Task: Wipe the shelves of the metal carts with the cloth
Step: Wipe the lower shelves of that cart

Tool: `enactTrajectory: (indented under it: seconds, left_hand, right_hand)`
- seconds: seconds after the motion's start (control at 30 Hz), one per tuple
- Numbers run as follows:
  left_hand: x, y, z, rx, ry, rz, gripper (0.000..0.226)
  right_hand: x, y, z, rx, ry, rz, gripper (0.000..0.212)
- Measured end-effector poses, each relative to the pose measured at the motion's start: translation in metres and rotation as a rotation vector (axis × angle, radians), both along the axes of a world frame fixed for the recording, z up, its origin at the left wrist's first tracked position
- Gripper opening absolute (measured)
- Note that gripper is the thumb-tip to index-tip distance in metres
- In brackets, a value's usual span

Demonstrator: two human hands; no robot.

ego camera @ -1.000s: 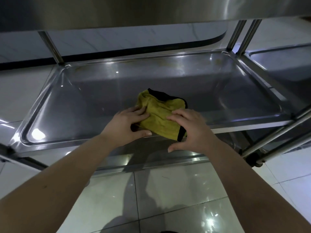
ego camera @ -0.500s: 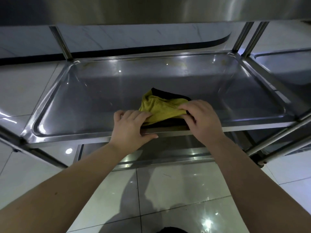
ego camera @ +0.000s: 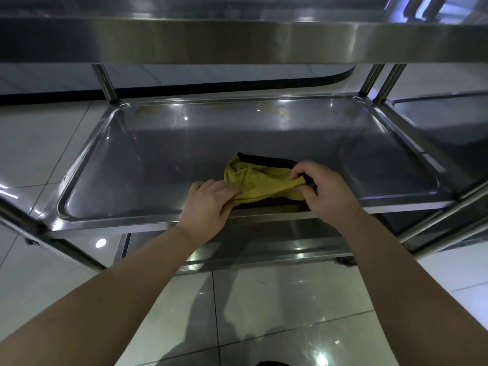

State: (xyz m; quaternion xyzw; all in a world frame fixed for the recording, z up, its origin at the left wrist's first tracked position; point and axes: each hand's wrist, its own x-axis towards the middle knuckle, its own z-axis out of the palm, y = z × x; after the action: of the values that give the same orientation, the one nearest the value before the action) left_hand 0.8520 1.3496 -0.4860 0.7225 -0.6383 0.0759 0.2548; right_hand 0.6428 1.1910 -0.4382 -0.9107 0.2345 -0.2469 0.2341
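A crumpled yellow cloth (ego camera: 257, 180) with a black edge lies near the front rim of the middle shelf (ego camera: 158, 159) of a steel cart. My left hand (ego camera: 208, 207) grips the cloth's near left corner at the shelf's front lip. My right hand (ego camera: 324, 188) pinches the cloth's right edge between thumb and fingers and lifts it slightly, so the cloth is stretched between both hands.
The cart's top shelf (ego camera: 237, 40) overhangs just above. A lower shelf (ego camera: 264, 241) shows beneath. A second cart's shelf (ego camera: 449, 122) adjoins on the right, with upright posts (ego camera: 383, 80) between. Glossy white floor tiles (ego camera: 264, 313) lie below my arms.
Both hands went from pressing on the cloth to gripping its edges and pulling it out sideways. My view has dropped, so the top shelf's edge now shows.
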Motion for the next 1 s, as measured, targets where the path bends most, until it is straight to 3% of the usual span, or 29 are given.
enactTrajectory:
  seconds: [0.17,0.3,0.5,0.83,1.0]
  left_hand:
    - [0.005,0.023,-0.006,-0.088,-0.180,-0.105,0.027]
    - [-0.002,0.033,-0.011,-0.163,-0.254,-0.129,0.022]
    - [0.002,0.033,0.022,-0.283,-0.195,-0.098,0.018]
    - [0.025,0.038,0.134,-0.341,-0.258,0.003,0.016]
    - [0.020,0.064,0.148,-0.385,-0.217,-0.058,0.019]
  right_hand:
    - [-0.014,0.009,-0.018,-0.203,0.161,0.216,0.040]
    - [-0.014,0.032,-0.036,-0.388,0.231,0.094,0.037]
    - [-0.013,0.037,-0.015,-0.448,-0.009,0.002,0.030]
    - [0.022,0.038,0.075,-0.531,-0.145,0.017,0.025]
    - [0.013,0.055,0.079,-0.488,-0.280,0.074,0.020]
